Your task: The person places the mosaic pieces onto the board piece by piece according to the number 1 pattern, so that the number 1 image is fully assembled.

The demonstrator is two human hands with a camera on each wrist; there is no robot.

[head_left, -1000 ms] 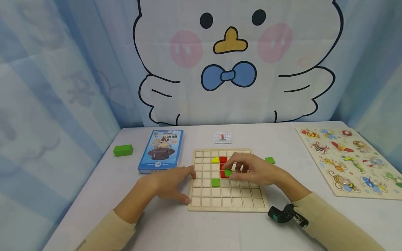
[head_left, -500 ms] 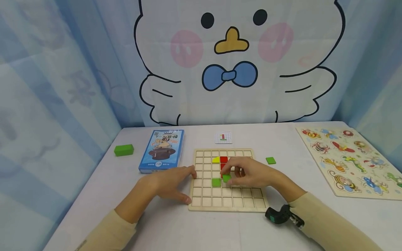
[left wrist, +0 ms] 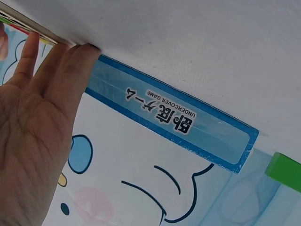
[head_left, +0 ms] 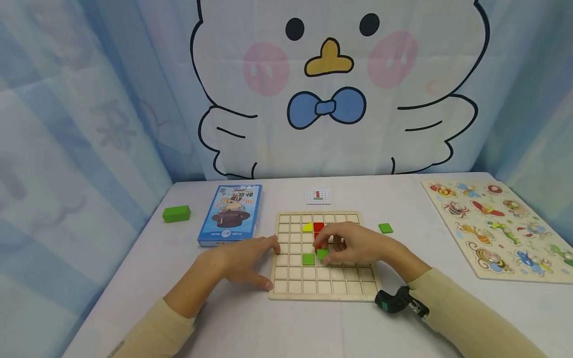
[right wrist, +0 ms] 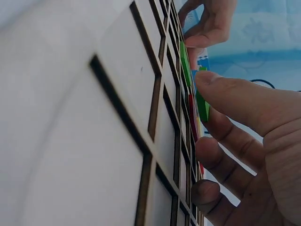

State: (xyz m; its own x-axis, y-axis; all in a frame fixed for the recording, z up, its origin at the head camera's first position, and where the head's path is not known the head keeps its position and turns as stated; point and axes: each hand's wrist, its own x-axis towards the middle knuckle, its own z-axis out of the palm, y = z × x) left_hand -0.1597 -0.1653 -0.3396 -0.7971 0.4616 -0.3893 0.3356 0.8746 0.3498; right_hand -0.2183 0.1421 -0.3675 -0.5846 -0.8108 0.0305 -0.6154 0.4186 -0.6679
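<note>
A wooden grid board [head_left: 324, 288] lies on the table. My left hand [head_left: 243, 261] rests along its left edge, fingers and thumb spread and touching the rim. Above the middle of the grid, my right hand [head_left: 353, 243] pinches a green square tile [head_left: 322, 254] between thumb and index finger. In the right wrist view that tile [right wrist: 203, 101] is held tilted, just off the board. Another green tile [head_left: 308, 259] sits in a cell immediately left of it. Farther up are a yellow tile [head_left: 307, 227] and a column of red tiles [head_left: 318, 226], partly hidden by my right fingers.
A blue game box [head_left: 230, 214] stands left of the board, with a green block [head_left: 176, 214] beyond it. A small pattern card [head_left: 318, 196] lies behind the board. To the right are a loose green tile [head_left: 385, 228] and an insect picture board [head_left: 497, 231].
My right hand has come slightly nearer with the green tile, from over the red column to beside the placed green tile. My left hand stays on the board's edge.
</note>
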